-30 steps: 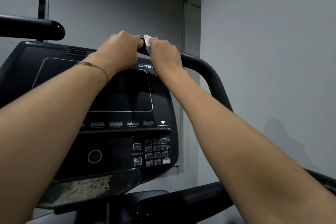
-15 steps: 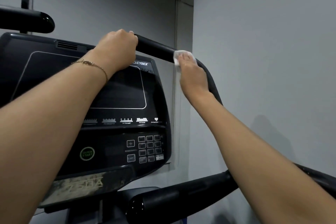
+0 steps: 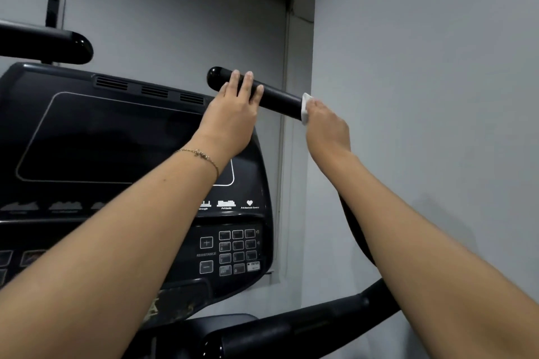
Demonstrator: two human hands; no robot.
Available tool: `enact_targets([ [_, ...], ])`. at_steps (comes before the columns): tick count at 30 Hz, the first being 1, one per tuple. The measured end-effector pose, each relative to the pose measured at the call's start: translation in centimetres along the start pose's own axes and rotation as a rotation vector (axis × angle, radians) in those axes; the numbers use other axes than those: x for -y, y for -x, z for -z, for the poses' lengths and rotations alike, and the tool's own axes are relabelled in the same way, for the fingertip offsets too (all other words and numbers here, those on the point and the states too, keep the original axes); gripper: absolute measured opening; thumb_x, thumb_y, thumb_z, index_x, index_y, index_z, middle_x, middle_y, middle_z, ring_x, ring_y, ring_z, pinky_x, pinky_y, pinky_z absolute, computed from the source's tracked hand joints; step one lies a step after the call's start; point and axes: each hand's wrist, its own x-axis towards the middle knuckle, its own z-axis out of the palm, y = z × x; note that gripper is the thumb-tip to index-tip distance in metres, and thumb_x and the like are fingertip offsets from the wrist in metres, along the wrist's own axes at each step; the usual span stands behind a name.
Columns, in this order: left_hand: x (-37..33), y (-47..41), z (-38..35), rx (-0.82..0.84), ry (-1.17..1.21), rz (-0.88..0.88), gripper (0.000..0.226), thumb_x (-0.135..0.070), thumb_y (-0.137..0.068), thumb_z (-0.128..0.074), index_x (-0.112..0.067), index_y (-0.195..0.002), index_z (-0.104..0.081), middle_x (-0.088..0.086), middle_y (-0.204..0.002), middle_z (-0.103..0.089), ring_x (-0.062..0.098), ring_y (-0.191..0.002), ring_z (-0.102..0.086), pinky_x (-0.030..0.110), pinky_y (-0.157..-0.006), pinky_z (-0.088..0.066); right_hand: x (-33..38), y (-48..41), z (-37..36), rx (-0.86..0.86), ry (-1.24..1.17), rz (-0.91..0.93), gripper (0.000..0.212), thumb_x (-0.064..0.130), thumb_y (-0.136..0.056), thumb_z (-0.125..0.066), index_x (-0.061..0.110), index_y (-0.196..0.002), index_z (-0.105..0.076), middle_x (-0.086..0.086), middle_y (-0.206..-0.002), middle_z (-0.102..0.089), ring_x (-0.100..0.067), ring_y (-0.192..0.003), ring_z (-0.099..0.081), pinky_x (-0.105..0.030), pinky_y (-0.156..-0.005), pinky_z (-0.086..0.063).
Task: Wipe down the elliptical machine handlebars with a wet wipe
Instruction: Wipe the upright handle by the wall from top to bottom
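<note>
The right black handlebar [image 3: 280, 97] of the elliptical slants up to a rounded end at upper centre. My left hand [image 3: 232, 116] rests on it near that end, fingers straight and laid over the bar. Further down the same bar my right hand [image 3: 328, 128] wraps around it with a white wet wipe [image 3: 305, 108] pressed between palm and bar; only the wipe's upper edge shows. The bar's lower stretch is hidden behind my right forearm.
The black console [image 3: 116, 140] with its dark screen and keypad [image 3: 237, 251] fills the left and centre. The left handlebar end [image 3: 58, 44] sticks out at upper left. A lower fixed grip [image 3: 291, 329] crosses the bottom. A grey wall [image 3: 423, 96] stands close on the right.
My left hand has loosened from a full grip to straight fingers lying on the bar, leaving the bar's end uncovered. My right hand, after sliding the wipe down the bar, stays at mid-bar.
</note>
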Motion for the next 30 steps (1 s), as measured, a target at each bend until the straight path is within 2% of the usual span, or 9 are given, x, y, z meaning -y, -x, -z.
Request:
enact_targets([
  [2, -0.4, 0.1, 0.0, -0.002, 0.024, 0.018, 0.061, -0.009, -0.095, -0.032, -0.005, -0.15, -0.005, 0.024, -0.156, 0.0, 0.041, -0.144, -0.003, 0.043, -0.118, -0.013, 0.7, -0.8, -0.1, 0.0, 0.001, 0.015, 0.044, 0.0, -0.094, -0.035, 0.006, -0.137, -0.034, -0.013, -0.127, -0.051, -0.029, -0.107, -0.054, -0.036, -0.084, -0.044],
  [5, -0.6, 0.2, 0.2, 0.005, 0.055, 0.049, 0.062, -0.008, -0.095, -0.033, -0.004, -0.15, -0.006, 0.024, -0.156, 0.0, 0.041, -0.144, -0.003, 0.043, -0.117, -0.012, 0.2, 0.7, -0.2, -0.005, 0.027, 0.076, 0.049, -0.002, -0.094, -0.033, 0.002, -0.142, -0.026, -0.013, -0.14, -0.041, -0.027, -0.126, -0.042, -0.036, -0.093, -0.043],
  [10, -0.8, 0.0, 1.0, 0.06, 0.029, 0.061, 0.062, -0.012, -0.095, -0.035, -0.005, -0.15, -0.006, 0.023, -0.156, -0.001, 0.04, -0.144, -0.005, 0.043, -0.118, -0.013, -1.6, 3.7, 0.1, 0.084, 0.205, 0.131, 0.054, -0.003, -0.096, -0.032, -0.003, -0.145, -0.009, -0.019, -0.154, -0.014, -0.029, -0.144, -0.012, -0.033, -0.115, -0.019],
  [14, -0.9, -0.6, 2.4, 0.155, -0.02, 0.074, 0.061, -0.014, -0.095, -0.035, -0.005, -0.149, -0.008, 0.025, -0.155, -0.005, 0.041, -0.143, -0.009, 0.045, -0.118, -0.014, -1.8, 2.1, 0.5, 0.102, 0.121, 0.052, 0.054, -0.005, -0.093, -0.034, 0.002, -0.144, -0.017, -0.013, -0.149, -0.028, -0.027, -0.135, -0.032, -0.035, -0.101, -0.037],
  [17, -2.3, -0.9, 3.9, 0.287, 0.016, 0.167, 0.064, -0.017, -0.096, -0.039, -0.003, -0.149, -0.007, 0.028, -0.154, -0.002, 0.042, -0.143, -0.009, 0.047, -0.117, -0.012, -2.8, 4.2, 0.8, 0.139, 0.142, 0.035, 0.045, -0.007, -0.091, -0.031, -0.001, -0.136, -0.029, -0.017, -0.136, -0.038, -0.03, -0.122, -0.042, -0.035, -0.077, -0.041],
  [22, -9.3, 1.7, 5.9, 0.414, 0.496, 0.245, 0.071, -0.012, -0.093, -0.043, -0.003, -0.15, -0.001, 0.026, -0.154, 0.007, 0.038, -0.144, -0.004, 0.045, -0.117, -0.012, -3.9, 8.0, 2.5, 0.273, 0.212, 0.112, 0.03, -0.003, -0.09, -0.032, 0.005, -0.113, -0.049, -0.015, -0.11, -0.05, -0.033, -0.095, -0.05, -0.029, -0.059, -0.031],
  [25, -13.8, 5.4, 7.1, 0.578, 0.704, 0.174, 0.042, -0.008, -0.093, -0.042, -0.002, -0.134, -0.04, 0.022, -0.142, -0.037, 0.032, -0.122, -0.044, 0.036, -0.099, -0.039, -4.5, 8.5, 4.8, 0.363, 0.144, 0.091, 0.015, -0.001, -0.084, -0.04, 0.011, -0.079, -0.047, -0.009, -0.069, -0.043, -0.028, -0.07, -0.041, -0.032, -0.051, -0.025],
  [27, -15.7, 8.1, 7.5, 0.714, 0.745, 0.092, 0.025, -0.008, -0.093, -0.042, -0.005, -0.115, -0.055, 0.012, -0.12, -0.056, 0.026, -0.098, -0.056, 0.031, -0.079, -0.043, -5.5, 9.5, 6.6, 0.545, 0.204, 0.086, 0.008, 0.004, -0.086, -0.05, 0.006, -0.079, -0.054, -0.007, -0.064, -0.04, -0.027, -0.069, -0.043, -0.028, -0.056, -0.029],
  [30, -17.3, 11.7, 7.8, 0.843, 0.728, -0.05, 0.024, -0.022, -0.092, -0.054, -0.007, -0.109, -0.06, 0.009, -0.11, -0.061, 0.028, -0.1, -0.061, 0.03, -0.073, -0.043, -7.1, 12.0, 8.9, 0.812, 0.215, 0.115, 0.017, 0.012, -0.087, -0.057, 0.002, -0.093, -0.07, -0.006, -0.065, -0.051, -0.022, -0.062, -0.043, -0.023, -0.05, -0.029],
])
